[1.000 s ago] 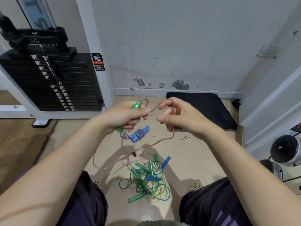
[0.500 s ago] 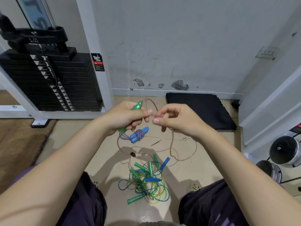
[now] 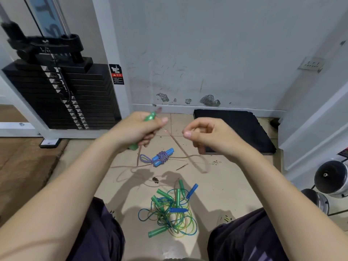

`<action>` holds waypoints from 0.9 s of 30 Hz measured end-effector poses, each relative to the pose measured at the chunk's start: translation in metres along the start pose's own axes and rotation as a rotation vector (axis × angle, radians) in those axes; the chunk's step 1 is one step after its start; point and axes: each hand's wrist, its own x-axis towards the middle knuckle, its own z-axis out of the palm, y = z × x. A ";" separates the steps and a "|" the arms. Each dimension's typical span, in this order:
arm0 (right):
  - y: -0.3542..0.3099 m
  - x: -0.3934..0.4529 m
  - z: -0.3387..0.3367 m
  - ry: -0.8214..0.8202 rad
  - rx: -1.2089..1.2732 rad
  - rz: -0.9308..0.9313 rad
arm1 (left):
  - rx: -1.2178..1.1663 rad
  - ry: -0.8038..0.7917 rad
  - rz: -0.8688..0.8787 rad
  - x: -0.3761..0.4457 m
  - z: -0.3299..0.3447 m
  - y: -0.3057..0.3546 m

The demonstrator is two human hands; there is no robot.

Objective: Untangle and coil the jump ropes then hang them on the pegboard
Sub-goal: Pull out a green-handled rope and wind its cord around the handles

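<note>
The left hand (image 3: 139,129) grips a green handle (image 3: 149,117) with its fingers curled round it. A thin brown rope (image 3: 174,140) runs from that fist down to the tiled floor (image 3: 226,185), where it loops loosely. The right hand (image 3: 205,134) is held up just beside the rope with fingers curled; whether it pinches the rope cannot be told. On the floor beyond lies a knotted rope with blue handles (image 3: 162,157). Nearer the knees sits a tangled pile of green and blue ropes (image 3: 169,210). A black mat (image 3: 235,125) lies by the wall.
</note>
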 end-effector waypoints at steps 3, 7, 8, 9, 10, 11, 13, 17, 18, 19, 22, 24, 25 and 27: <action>0.003 0.003 0.020 -0.029 -0.050 -0.012 | 0.023 -0.107 -0.008 0.002 0.022 -0.005; 0.006 0.005 0.025 0.003 -0.123 -0.040 | 0.030 -0.170 -0.002 0.003 0.027 -0.005; 0.005 0.005 0.021 0.028 -0.132 -0.052 | 0.037 -0.160 -0.004 0.004 0.023 -0.003; 0.004 0.006 0.016 0.072 -0.132 -0.068 | 0.042 -0.142 -0.008 0.004 0.016 -0.002; 0.004 0.006 0.009 0.140 -0.118 -0.081 | 0.042 -0.113 -0.008 0.003 0.009 0.000; 0.004 0.005 0.001 0.222 -0.089 -0.087 | 0.043 -0.077 -0.002 0.003 0.001 0.001; 0.003 0.004 -0.015 0.342 0.005 -0.090 | 0.060 -0.013 0.015 0.002 -0.011 0.003; 0.002 0.000 -0.017 0.229 0.149 -0.079 | 0.026 -0.035 0.010 0.001 -0.003 0.002; 0.002 0.000 -0.010 0.162 0.138 -0.073 | 0.021 -0.060 0.005 0.001 0.004 0.001; 0.002 0.000 -0.002 0.095 0.117 -0.068 | 0.020 -0.087 0.003 0.002 0.010 -0.001; 0.004 0.002 0.021 0.000 0.079 -0.056 | 0.013 -0.158 -0.007 0.002 0.024 -0.004; 0.004 0.003 0.024 0.046 0.036 -0.055 | -0.007 -0.162 -0.011 0.003 0.025 -0.004; 0.004 0.003 0.023 0.067 0.005 -0.061 | -0.017 -0.158 -0.010 0.003 0.023 -0.004; 0.002 0.003 0.017 0.100 -0.047 -0.069 | -0.030 -0.164 -0.005 0.002 0.019 -0.002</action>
